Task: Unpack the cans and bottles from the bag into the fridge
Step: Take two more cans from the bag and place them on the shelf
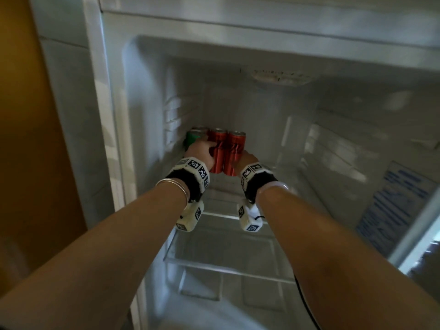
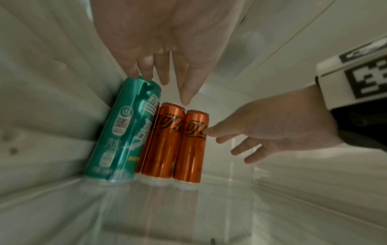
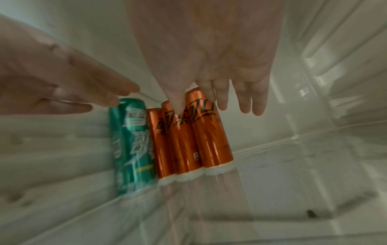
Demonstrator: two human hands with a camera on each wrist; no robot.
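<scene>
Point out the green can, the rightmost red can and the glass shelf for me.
green can (image 2: 117, 132), left wrist view, middle of its label.
rightmost red can (image 2: 191, 149), left wrist view, mid-body, below the black lettering.
glass shelf (image 3: 272, 190), right wrist view, bare glass right of the cans.

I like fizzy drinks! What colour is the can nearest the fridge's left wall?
Green, with white writing: the green can. The left wrist view shows it best.

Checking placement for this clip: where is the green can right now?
The green can stands upright on the glass shelf, at the left end of the can group against the fridge's left wall, beside the red cans; the left hand touches its top.
</scene>
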